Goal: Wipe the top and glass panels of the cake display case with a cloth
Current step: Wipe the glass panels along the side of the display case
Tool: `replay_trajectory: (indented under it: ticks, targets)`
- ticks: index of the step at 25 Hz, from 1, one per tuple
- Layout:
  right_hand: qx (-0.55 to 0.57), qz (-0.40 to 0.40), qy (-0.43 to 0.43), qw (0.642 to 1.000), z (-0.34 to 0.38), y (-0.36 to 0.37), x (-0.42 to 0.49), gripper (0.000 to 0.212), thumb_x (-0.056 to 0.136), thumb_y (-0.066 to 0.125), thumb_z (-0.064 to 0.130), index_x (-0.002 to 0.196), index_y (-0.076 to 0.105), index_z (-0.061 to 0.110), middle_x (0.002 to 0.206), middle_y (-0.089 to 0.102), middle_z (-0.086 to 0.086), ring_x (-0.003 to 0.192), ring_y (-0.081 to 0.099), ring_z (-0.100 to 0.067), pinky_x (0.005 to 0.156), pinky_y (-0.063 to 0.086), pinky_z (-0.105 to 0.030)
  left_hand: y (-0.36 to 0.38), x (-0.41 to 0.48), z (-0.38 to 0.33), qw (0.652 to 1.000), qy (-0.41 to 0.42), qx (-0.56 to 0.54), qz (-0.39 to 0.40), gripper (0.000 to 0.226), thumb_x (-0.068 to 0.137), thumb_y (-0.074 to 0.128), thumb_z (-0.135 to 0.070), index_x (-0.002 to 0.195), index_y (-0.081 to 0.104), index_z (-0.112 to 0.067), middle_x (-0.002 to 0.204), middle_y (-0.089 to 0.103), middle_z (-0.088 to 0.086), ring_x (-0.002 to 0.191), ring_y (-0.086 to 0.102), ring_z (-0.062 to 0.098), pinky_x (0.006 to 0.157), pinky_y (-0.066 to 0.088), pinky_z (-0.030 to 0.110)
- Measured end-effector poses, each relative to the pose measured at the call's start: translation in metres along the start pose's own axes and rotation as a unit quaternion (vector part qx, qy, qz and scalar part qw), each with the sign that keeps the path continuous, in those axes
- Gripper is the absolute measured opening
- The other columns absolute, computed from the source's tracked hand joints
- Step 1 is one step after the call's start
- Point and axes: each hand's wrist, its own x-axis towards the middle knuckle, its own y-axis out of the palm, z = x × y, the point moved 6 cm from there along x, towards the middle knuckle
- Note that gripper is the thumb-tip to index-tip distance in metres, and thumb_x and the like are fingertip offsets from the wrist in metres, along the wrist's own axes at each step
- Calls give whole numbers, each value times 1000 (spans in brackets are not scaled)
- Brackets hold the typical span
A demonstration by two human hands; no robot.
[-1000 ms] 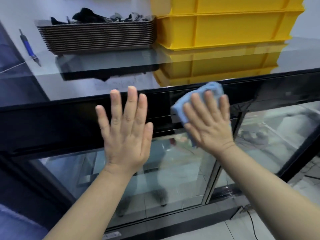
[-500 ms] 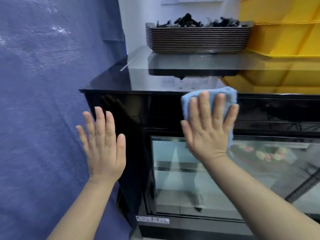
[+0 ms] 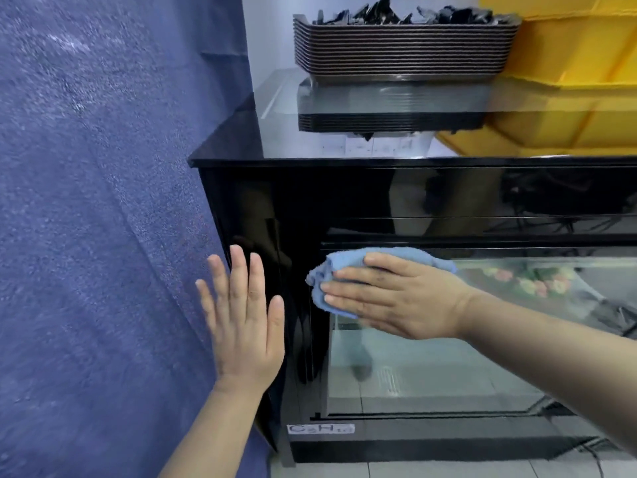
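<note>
The black cake display case (image 3: 310,201) fills the middle and right, with a glossy glass top (image 3: 344,143) and a clear front glass panel (image 3: 448,367). My right hand (image 3: 396,298) lies flat, fingers straight and pointing left, pressing a light blue cloth (image 3: 379,255) against the upper left corner of the front glass. Most of the cloth is hidden under the hand. My left hand (image 3: 244,319) is held up flat with straight fingers at the case's black left front edge, holding nothing.
A blue textured wall (image 3: 96,219) stands close on the left of the case. On the glass top sit a stack of brown trays (image 3: 403,46) with black items and yellow crates (image 3: 568,63). Cakes (image 3: 531,281) show behind the glass. Tiled floor (image 3: 448,470) lies below.
My right hand with the cloth came down from the black upper band to the top left of the front glass and turned sideways. My left hand stayed flat near the case's left edge.
</note>
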Motion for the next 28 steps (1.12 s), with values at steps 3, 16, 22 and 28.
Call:
replay_trajectory:
  ticks: [3, 16, 22, 28]
  targets:
    - [-9, 29, 40, 999, 21, 16, -45, 57, 97, 36, 43, 149, 22, 24, 155, 22, 6, 144, 13, -19, 119, 2, -38, 11, -9, -1, 1000, -12, -13, 1, 56, 100, 18, -36, 150, -2, -21, 157, -12, -5, 145, -10, 25, 116, -4, 50]
    - [-106, -151, 324, 928, 48, 40, -53, 51, 100, 31, 40, 148, 25, 24, 156, 20, 0, 146, 7, -26, 117, 3, -48, 58, -13, -10, 973, 61, -7, -221, 55, 98, 23, -31, 147, 16, -7, 155, 10, 12, 144, -3, 23, 115, -9, 43]
    - [-61, -274, 266, 922, 61, 36, -63, 41, 98, 37, 25, 137, 46, 15, 140, 47, -2, 138, 34, -20, 116, 18, -45, 64, -15, -2, 946, 98, 21, -307, 58, 94, 20, -39, 149, 14, -21, 158, 9, 0, 145, 2, 23, 114, -5, 38]
    - [-157, -278, 424, 847, 55, 49, -98, 53, 97, 29, 41, 141, 43, 14, 147, 41, -4, 137, 36, -20, 110, 25, -40, 67, -19, -4, 939, 123, 62, -317, 59, 92, 23, -40, 146, 26, -16, 155, 21, 3, 142, 11, 27, 113, 6, 49]
